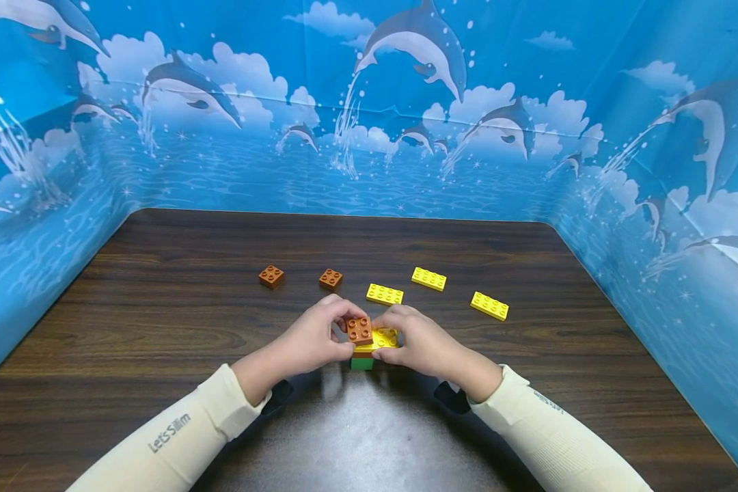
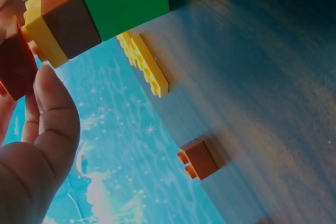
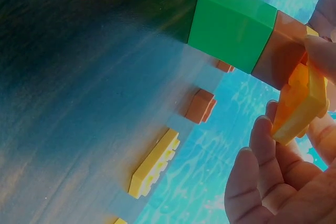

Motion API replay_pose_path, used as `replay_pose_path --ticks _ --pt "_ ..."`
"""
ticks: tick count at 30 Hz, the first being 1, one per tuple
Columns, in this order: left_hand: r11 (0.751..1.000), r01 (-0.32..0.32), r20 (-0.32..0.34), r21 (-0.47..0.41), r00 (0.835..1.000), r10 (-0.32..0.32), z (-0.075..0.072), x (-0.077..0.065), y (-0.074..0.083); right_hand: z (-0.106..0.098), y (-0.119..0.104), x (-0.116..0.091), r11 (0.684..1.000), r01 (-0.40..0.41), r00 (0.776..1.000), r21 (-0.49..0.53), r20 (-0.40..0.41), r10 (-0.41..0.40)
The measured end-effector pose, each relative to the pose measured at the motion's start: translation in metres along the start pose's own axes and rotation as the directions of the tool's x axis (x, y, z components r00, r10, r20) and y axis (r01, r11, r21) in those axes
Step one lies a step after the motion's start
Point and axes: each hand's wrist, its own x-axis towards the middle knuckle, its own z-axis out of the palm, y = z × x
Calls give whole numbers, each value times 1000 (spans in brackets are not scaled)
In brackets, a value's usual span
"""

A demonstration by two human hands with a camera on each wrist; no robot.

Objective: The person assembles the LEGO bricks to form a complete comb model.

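A small stack stands near the table's middle: a green block (image 1: 361, 364) at the bottom, a brown brick (image 2: 72, 18) on it, then a yellow plate (image 1: 385, 338) that juts out to the right. My left hand (image 1: 316, 335) pinches another brown brick (image 1: 359, 331) over the plate's left end. In the left wrist view that brick looks slightly tilted, with a plate stud showing beside it. Thumb and fingers of my right hand (image 1: 426, 342) hold the yellow plate's overhanging right end. The plate's underside shows in the right wrist view.
Two loose brown bricks, one at the far left (image 1: 271, 276) and one nearer the middle (image 1: 330, 279), lie behind the hands. Three yellow plates, at left (image 1: 384, 294), back (image 1: 428, 279) and right (image 1: 489, 306), lie behind the right hand. A dolphin-print curtain (image 1: 357, 184) borders the dark wooden table (image 1: 160, 287).
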Motion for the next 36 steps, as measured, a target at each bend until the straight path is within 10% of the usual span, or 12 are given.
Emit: replay_pose_path --ticks 36 --pt "996 61 69 73 995 -66 -3 8 5 -3 -3 0 994 -60 998 88 -32 63"
